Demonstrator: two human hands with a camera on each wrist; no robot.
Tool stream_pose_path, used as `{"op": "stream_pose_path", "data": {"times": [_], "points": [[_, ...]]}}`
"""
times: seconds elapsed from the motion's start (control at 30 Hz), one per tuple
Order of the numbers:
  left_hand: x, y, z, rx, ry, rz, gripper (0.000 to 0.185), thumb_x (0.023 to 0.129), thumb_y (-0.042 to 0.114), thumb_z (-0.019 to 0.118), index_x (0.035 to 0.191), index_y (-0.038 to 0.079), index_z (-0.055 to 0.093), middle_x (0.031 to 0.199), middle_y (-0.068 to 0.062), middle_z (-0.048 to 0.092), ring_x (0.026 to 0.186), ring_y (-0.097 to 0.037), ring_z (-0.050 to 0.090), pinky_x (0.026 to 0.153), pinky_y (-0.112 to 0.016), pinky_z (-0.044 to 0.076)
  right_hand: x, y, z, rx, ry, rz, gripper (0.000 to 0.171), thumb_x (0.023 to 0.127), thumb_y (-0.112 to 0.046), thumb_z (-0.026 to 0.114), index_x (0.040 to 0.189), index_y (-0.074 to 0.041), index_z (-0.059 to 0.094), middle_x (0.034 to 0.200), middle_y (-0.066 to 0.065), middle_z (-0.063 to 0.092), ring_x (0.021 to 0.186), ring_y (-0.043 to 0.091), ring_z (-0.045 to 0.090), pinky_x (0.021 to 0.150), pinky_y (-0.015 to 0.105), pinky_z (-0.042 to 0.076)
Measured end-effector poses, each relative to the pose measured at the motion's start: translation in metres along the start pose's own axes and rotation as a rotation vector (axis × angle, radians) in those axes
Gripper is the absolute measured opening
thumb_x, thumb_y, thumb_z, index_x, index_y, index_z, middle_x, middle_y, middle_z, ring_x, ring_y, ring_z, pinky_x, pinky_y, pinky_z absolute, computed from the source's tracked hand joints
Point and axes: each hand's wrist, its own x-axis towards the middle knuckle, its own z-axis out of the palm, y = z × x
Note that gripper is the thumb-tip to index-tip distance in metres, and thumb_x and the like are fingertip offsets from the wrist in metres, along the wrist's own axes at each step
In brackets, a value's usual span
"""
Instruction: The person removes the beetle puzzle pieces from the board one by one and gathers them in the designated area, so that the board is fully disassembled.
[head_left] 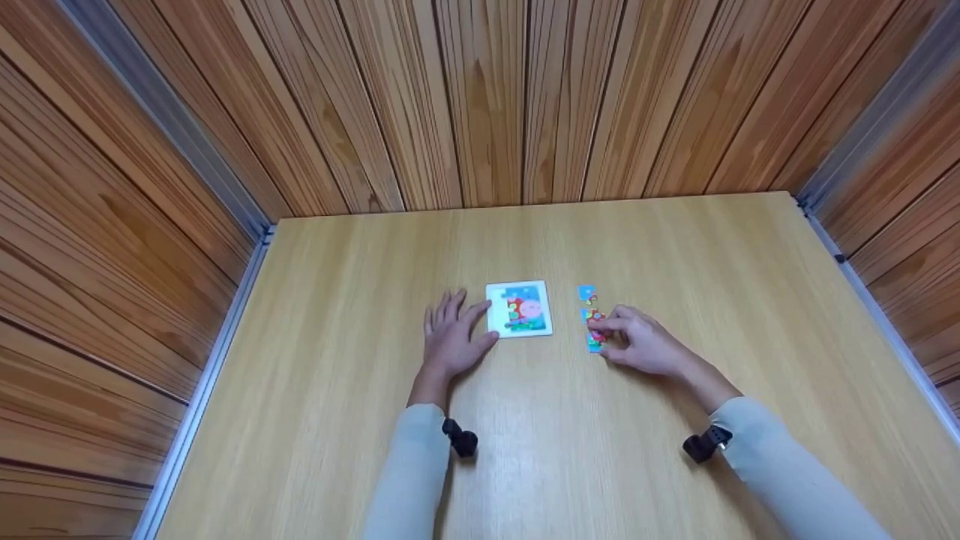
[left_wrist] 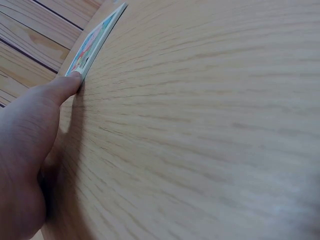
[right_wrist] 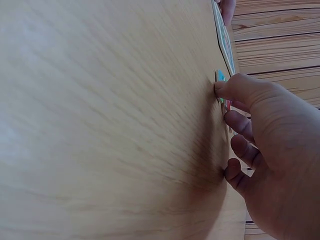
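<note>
Near: our sleeves [head_left: 415, 472] | left hand [head_left: 452, 342]: fingers extended, touching puzzle board [head_left: 495, 318] | right hand [head_left: 643, 343]: pinching near jigsaw piece [head_left: 593, 347]

White-rimmed board [head_left: 495, 292]; blue pieces [head_left: 587, 313], apparently red-patterned; tan, wood-grained table [head_left: 570, 450].

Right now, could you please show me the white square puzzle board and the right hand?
White square puzzle board [head_left: 496, 316]: head view, its bare left part.
Right hand [head_left: 647, 343]: head view, middle of its back.

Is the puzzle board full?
No, partly filled: the board shows bare white at left, and loose pieces lie by the right hand.
</note>
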Motion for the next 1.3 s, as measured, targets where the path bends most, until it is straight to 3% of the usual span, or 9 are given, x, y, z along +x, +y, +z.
{"op": "stream_pose_path", "data": {"times": [0.97, 1.3], "points": [[0.000, 0.001, 0.000, -0.006, 0.000, -0.002, 0.068, 0.105, 0.052, 0.067, 0.168, 0.030, 0.055, 0.190, -0.014, 0.022, 0.179, -0.044, 0.007, 0.142, -0.073, -0.004, 0.000, 0.000, -0.004, 0.026, -0.012, 0.015, 0.047, 0.099, -0.010, 0.084, 0.145, -0.003, 0.075, 0.113, 0.012, 0.064, 0.097, 0.019, 0.051, 0.077, 0.024, 0.041], [0.001, -0.002, 0.000, -0.020, 0.005, -0.005, 0.070, 0.102, 0.056, 0.067, 0.166, 0.031, 0.057, 0.191, -0.012, 0.022, 0.180, -0.043, 0.006, 0.143, -0.072, -0.005, 0.006, -0.007, -0.019, 0.021, -0.018, 0.037, 0.048, 0.100, -0.010, 0.083, 0.147, -0.006, 0.073, 0.121, 0.013, 0.066, 0.107, 0.024, 0.057, 0.084, 0.023, 0.048]]}}
